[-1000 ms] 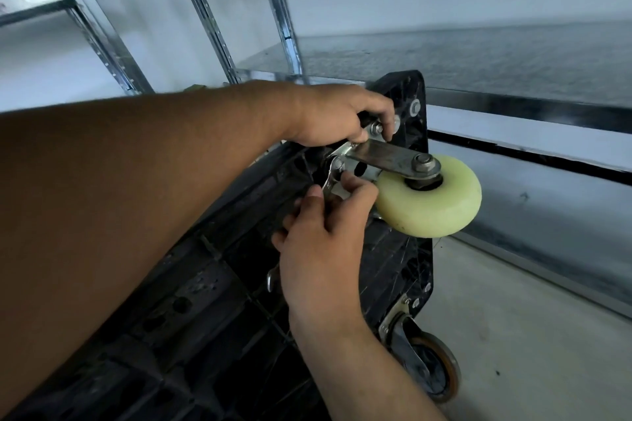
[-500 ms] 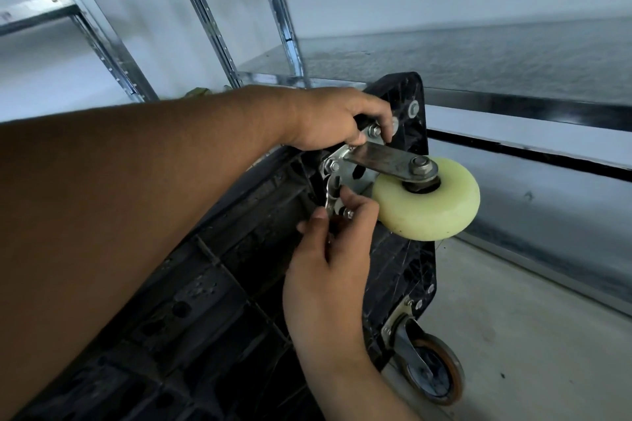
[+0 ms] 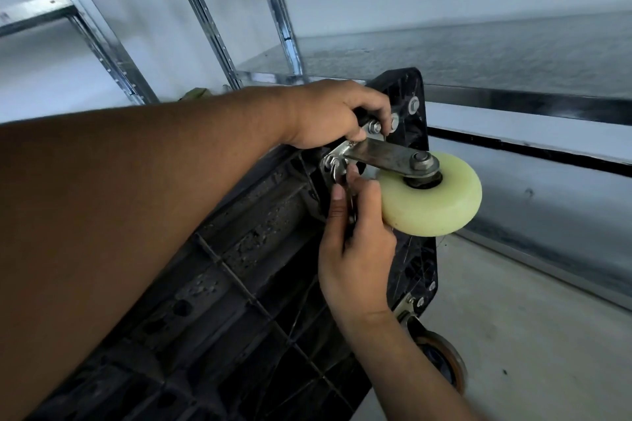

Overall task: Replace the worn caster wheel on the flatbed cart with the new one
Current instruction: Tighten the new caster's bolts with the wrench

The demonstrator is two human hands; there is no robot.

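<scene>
**Head view: fastening the new caster at the cart's corner**

Head camera looks down on the flatbed cart (image 3: 239,267), tipped on its edge with its ribbed black underside facing the person. The silver mounting plate (image 3: 337,157) sits at the cart's upper corner, and the cream wheel (image 3: 434,205), which looks like the new one, juts out from that plate on its steel fork (image 3: 386,155).

Above the plate, the left hand (image 3: 335,116) is clenched round a dark handle (image 3: 359,114), right by a bolt and nut (image 3: 375,127) at the plate's top edge. Just below the plate, the right hand (image 3: 355,249) pinches a slim metal piece (image 3: 351,215) between thumb and fingers. Whether that piece is a spanner or something else is not clear. Far below the plate, an orange-rimmed caster (image 3: 444,366) hangs at the cart's lower corner.

The step appears to be tightening the plate's fasteners, so the job is probably well along.

- One hand should hold its side of the fastener dead steady while the other turns.
- The plate should sit flat against the cart before final tightening.
- All fasteners are best snugged evenly rather than one fully first.
- Fingers should stay clear of the fork, as the caster may swivel.
</scene>
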